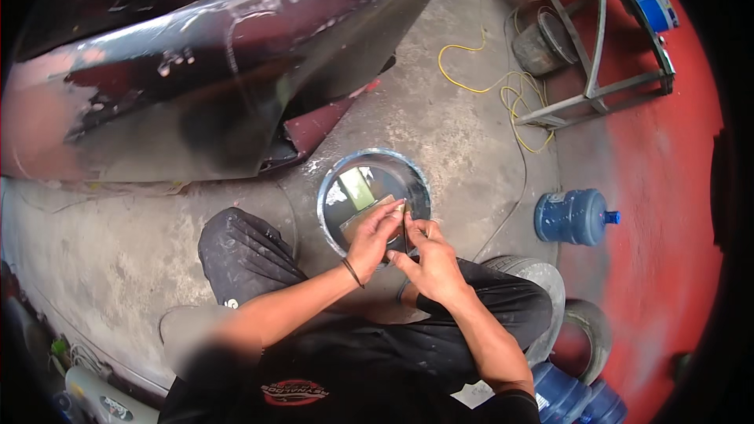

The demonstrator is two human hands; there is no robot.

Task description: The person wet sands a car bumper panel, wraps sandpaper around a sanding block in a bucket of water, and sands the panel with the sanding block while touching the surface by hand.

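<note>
Head view: both hands close together over a round tub (323, 212), below its rim-line at the near side; left hand (372, 240) with fingers drawn in and pinching a small thin piece (401, 209) (pale on top, a dark edge below; material too small to tell); right hand (433, 261) just beside it, thumb and fingers clamped on the same piece from the right; thin piece thus sits between the two sets of fingertips, above the tub's near right part.

Beyond the left hand, inside the tub, a light green block (357, 188) in liquid; a flat brownish piece (366, 220) nearer, partly hidden by the left fingers; dark wristband (353, 272) just behind the left hand.

Farther out, ahead and left of the left hand, a large dark, scuffed vehicle panel (196, 71); ahead and right of the right hand, a loose yellow cord (449, 74) on the floor (471, 137) and a metal frame (593, 47); well apart to the right of that hand, a blue water jug (567, 218) lying on its side.
</note>
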